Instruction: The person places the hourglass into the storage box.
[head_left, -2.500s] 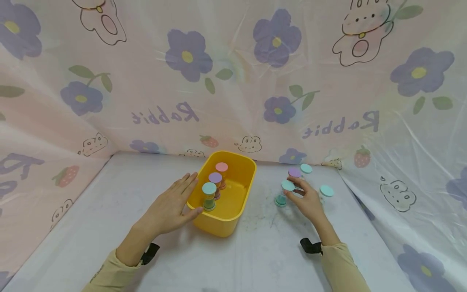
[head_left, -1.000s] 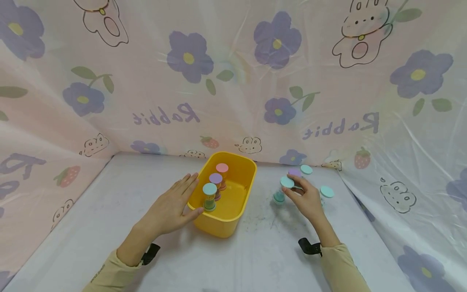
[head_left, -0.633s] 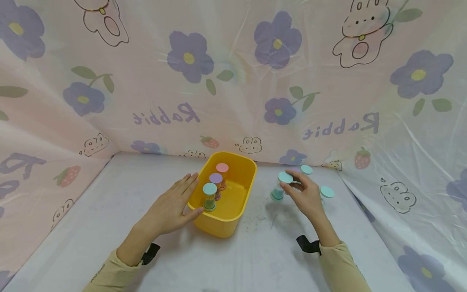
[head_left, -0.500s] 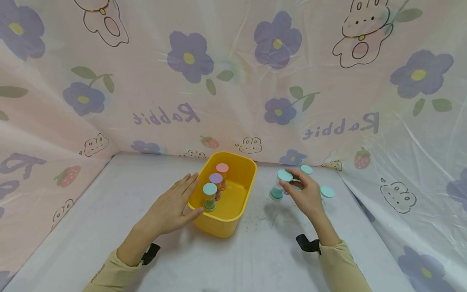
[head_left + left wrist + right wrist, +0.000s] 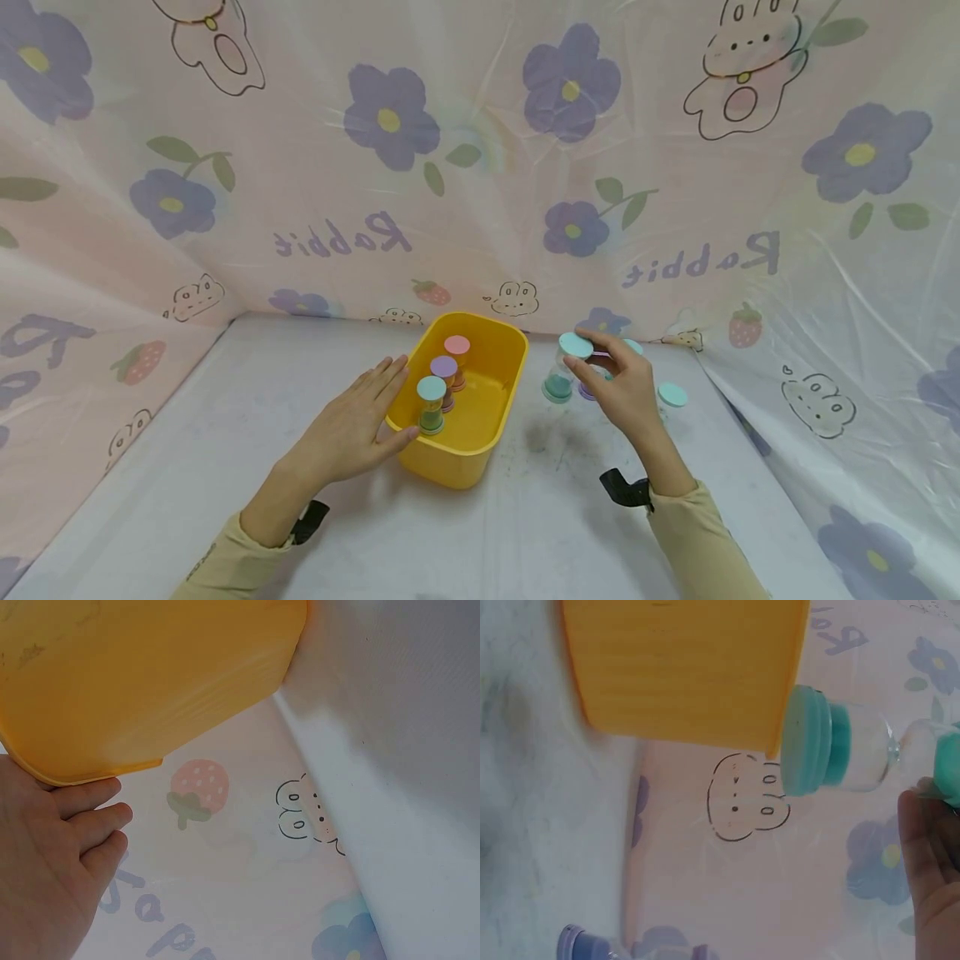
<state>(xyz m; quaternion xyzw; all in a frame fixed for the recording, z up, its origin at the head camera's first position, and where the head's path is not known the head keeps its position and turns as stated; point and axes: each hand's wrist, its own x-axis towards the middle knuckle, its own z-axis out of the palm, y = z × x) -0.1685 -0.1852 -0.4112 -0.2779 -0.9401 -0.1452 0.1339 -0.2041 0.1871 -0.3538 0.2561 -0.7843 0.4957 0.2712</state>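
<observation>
In the head view my right hand pinches a sand timer by its teal top cap. The timer hangs above the table, slightly tilted, with green sand at its lower end. The right wrist view shows its clear glass and teal base. My left hand lies with straight fingers against the left rim of a yellow bin. Inside the bin a pink-capped timer, a purple-capped timer and a teal-capped timer stand upright in a row.
Behind the right hand stands a purple timer, mostly hidden. A teal-capped timer is to the right of that hand, and another teal cap shows farther back. Printed curtain encloses the white table at the back and sides.
My right hand has lifted the teal sand timer off the table and carried it up and left, toward the bin. The left hand and bin have kept their place.
</observation>
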